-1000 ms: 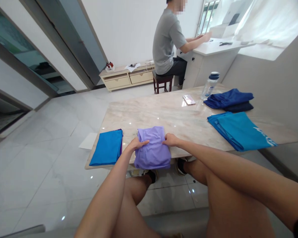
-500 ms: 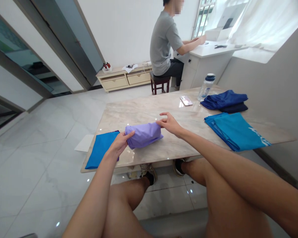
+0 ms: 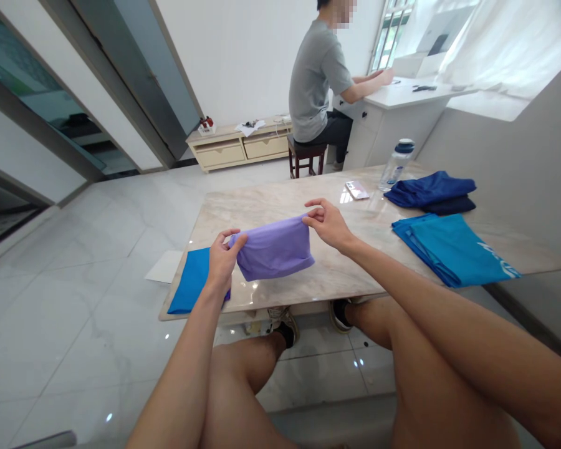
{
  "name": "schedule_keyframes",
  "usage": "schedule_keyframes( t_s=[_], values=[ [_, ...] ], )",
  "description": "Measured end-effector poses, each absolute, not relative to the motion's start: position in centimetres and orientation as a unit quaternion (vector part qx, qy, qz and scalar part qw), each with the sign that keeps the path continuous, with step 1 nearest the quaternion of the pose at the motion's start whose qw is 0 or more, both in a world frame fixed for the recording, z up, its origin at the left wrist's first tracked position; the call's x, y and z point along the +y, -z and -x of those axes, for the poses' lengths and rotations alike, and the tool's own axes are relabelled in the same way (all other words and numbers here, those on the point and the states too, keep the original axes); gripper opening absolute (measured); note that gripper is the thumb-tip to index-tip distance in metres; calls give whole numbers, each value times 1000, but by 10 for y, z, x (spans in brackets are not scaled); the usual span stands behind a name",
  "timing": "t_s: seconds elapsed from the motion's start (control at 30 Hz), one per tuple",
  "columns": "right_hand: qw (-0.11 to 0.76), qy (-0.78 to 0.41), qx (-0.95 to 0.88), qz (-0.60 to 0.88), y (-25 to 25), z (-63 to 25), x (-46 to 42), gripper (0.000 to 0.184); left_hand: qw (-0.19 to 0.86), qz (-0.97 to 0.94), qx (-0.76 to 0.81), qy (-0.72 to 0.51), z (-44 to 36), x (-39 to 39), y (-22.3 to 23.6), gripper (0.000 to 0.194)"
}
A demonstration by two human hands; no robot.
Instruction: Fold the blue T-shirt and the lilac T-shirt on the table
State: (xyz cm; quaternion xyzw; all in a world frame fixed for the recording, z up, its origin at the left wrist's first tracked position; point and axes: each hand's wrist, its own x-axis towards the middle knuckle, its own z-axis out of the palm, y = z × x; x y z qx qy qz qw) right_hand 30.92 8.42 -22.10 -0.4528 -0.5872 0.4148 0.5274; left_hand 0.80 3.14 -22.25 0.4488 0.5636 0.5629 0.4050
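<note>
A lilac cloth garment [image 3: 273, 251] hangs in a loose fold between my hands, lifted above the marble table top [image 3: 271, 212]. My left hand [image 3: 224, 259] pinches its left end, and my right hand [image 3: 327, 224] holds its upper right corner between fingertips. Below my left hand lies a folded bright blue garment [image 3: 192, 280], partly hidden by my wrist. Further right on the table are a teal garment with pale lettering [image 3: 453, 251] and dark navy garments [image 3: 430, 191].
A water bottle [image 3: 396, 165] and a phone [image 3: 356, 189] stand at the table's far side. A white sheet [image 3: 164, 267] lies on the floor by the left edge. A seated person [image 3: 315, 81] works at a white desk [image 3: 402, 93] beyond, near a low wooden cabinet [image 3: 238, 146].
The lilac garment has been lifted off the table and opened out between my hands. My right hand now pinches it, and my left hand has moved up and gripped its end.
</note>
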Motion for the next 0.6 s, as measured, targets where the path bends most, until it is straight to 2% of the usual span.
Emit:
schedule_keyframes(
  t_s=[0.07,0.23,0.3,0.47,0.53,0.6],
  values=[
    [520,-415,-585,464,219,-312,83,42,423,-465,544,-556,-8,27,218,71],
    [520,-388,-592,479,216,-321,85,39,420,-526,544,-502,-6,25,216,79],
    [525,-372,-602,473,217,-323,86,36,372,-566,564,-474,-5,26,218,70],
    [525,-342,-615,479,214,-330,88,30,234,-649,596,-412,-10,25,214,34],
    [523,-331,-615,488,211,-336,86,30,227,-663,577,-420,-14,20,208,32],
    [520,-326,-614,497,208,-341,85,31,277,-660,557,-421,-19,13,202,36]
  ],
)
